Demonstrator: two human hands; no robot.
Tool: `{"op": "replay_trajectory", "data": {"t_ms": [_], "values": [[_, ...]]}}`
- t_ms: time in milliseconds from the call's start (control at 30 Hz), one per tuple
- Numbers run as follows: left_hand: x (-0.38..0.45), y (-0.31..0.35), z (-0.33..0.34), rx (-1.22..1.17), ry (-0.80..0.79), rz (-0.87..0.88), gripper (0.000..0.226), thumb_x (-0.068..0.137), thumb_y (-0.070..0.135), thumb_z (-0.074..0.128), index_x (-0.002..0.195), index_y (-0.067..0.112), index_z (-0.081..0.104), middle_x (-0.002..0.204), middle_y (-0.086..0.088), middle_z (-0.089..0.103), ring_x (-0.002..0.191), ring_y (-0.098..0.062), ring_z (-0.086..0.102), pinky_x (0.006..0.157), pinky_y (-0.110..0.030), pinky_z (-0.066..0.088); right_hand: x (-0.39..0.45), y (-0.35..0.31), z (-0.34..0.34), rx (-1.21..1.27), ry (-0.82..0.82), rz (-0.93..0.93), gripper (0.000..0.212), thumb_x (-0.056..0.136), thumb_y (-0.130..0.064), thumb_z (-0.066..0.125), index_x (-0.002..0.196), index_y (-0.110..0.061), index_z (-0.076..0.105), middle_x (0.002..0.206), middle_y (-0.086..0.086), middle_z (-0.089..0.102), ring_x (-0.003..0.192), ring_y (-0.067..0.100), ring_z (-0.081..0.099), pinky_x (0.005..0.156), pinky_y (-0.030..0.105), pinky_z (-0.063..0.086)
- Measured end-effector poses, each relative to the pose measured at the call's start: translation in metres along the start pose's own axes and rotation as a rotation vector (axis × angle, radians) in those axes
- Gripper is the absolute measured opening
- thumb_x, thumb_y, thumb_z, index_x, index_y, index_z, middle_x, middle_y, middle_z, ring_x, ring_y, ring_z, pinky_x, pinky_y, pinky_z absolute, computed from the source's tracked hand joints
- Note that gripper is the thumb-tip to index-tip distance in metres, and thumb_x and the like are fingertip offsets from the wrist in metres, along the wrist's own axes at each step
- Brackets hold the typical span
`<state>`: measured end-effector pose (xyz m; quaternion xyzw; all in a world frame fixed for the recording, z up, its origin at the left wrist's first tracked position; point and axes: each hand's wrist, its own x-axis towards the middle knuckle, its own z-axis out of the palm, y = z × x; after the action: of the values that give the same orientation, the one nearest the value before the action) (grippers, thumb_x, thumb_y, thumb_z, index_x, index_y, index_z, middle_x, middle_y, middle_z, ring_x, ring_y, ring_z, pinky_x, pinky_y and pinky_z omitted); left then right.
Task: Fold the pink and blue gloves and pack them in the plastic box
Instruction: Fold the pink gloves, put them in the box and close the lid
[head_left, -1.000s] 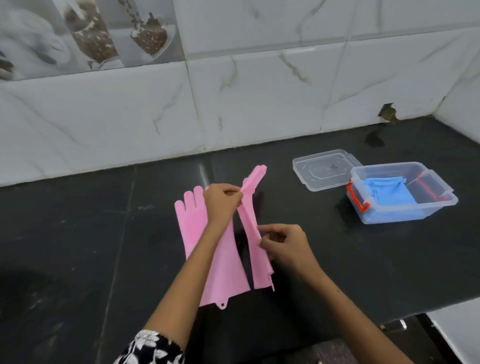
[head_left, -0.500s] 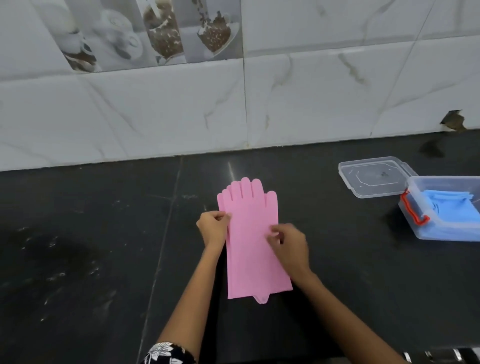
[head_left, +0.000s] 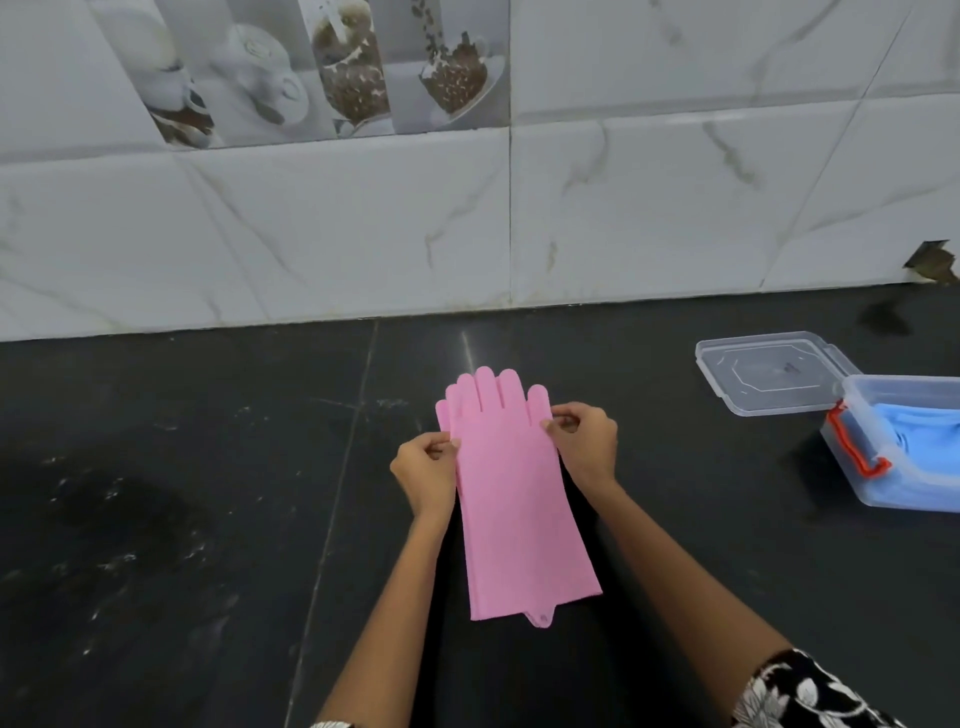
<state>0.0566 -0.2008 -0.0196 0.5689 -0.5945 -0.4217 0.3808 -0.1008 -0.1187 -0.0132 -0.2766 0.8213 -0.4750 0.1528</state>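
The pink gloves (head_left: 514, 499) lie stacked flat on the black counter, fingers pointing to the wall, cuffs toward me. My left hand (head_left: 426, 467) pinches the stack's left edge near the thumb. My right hand (head_left: 584, 441) pinches the right edge beside the little finger. At the right edge of the view stands the clear plastic box (head_left: 883, 488) with a red latch (head_left: 852, 447). The blue gloves (head_left: 930, 436) lie folded inside it.
The box's clear lid (head_left: 769, 371) lies flat on the black counter (head_left: 208, 493) just behind the box. A white marble-tiled wall (head_left: 363, 234) bounds the counter at the back. A chipped hole (head_left: 932, 260) shows in the wall at the far right.
One pink glove was laid on top of the other, so they form one stack. My right hand has moved up from the middle of the right edge toward the fingers. The camera panned left.
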Motion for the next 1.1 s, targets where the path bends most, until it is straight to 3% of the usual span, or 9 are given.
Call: {"op": "replay_trajectory", "data": {"t_ms": [67, 167, 467, 700, 867, 1100], "values": [[0.002, -0.004, 0.0, 0.05, -0.01, -0.04, 0.006, 0.081, 0.0, 0.068, 0.082, 0.004, 0.073, 0.069, 0.0, 0.066, 0.065, -0.012, 0.06, 0.07, -0.023, 0.05, 0.0, 0.008, 0.003, -0.06, -0.058, 0.021, 0.02, 0.079, -0.015, 0.071, 0.098, -0.01, 0.071, 0.09, 0.003, 0.073, 0.079, 0.015, 0.065, 0.076, 0.029, 0.052], [0.006, -0.003, 0.003, 0.108, -0.018, -0.049, 0.01, 0.082, -0.002, 0.063, 0.083, 0.003, 0.072, 0.077, -0.005, 0.068, 0.071, -0.015, 0.06, 0.069, -0.023, 0.045, 0.001, 0.016, 0.002, -0.065, -0.101, -0.007, 0.024, 0.078, -0.015, 0.073, 0.101, -0.008, 0.07, 0.093, 0.004, 0.073, 0.078, 0.013, 0.065, 0.077, 0.027, 0.053], [0.007, -0.005, 0.001, 0.084, 0.014, -0.118, 0.012, 0.084, -0.005, 0.055, 0.087, 0.001, 0.065, 0.086, -0.011, 0.066, 0.078, -0.02, 0.06, 0.071, -0.03, 0.048, 0.012, 0.012, 0.001, -0.03, -0.116, -0.057, 0.006, 0.077, -0.015, 0.074, 0.08, -0.016, 0.069, 0.078, -0.005, 0.071, 0.074, 0.008, 0.067, 0.078, 0.034, 0.057], [-0.001, 0.0, -0.006, 0.104, -0.001, -0.075, 0.02, 0.083, 0.002, 0.066, 0.103, 0.002, 0.064, 0.074, 0.002, 0.061, 0.068, -0.01, 0.058, 0.069, -0.023, 0.044, 0.01, 0.005, -0.003, -0.225, -0.19, -0.003, 0.027, 0.08, -0.029, 0.072, 0.098, -0.009, 0.068, 0.088, 0.006, 0.072, 0.079, 0.021, 0.067, 0.078, 0.036, 0.056], [-0.028, 0.0, -0.022, 0.156, -0.138, -0.02, 0.024, 0.071, 0.011, 0.082, 0.09, 0.008, 0.068, 0.083, 0.001, 0.066, 0.075, -0.011, 0.063, 0.069, -0.021, 0.051, -0.035, 0.014, -0.034, -0.233, -0.338, 0.023, 0.019, 0.077, -0.029, 0.075, 0.082, -0.011, 0.071, 0.072, 0.0, 0.072, 0.063, 0.011, 0.069, 0.066, 0.032, 0.06], [-0.081, -0.021, -0.042, 0.223, -0.219, 0.005, 0.019, 0.07, 0.015, 0.083, 0.074, 0.013, 0.065, 0.072, 0.002, 0.065, 0.067, -0.009, 0.062, 0.059, -0.014, 0.048, -0.086, 0.027, -0.063, -0.225, -0.369, 0.058, 0.01, 0.075, -0.02, 0.077, 0.082, -0.018, 0.071, 0.075, -0.005, 0.07, 0.067, 0.006, 0.067, 0.06, 0.021, 0.057]]}}
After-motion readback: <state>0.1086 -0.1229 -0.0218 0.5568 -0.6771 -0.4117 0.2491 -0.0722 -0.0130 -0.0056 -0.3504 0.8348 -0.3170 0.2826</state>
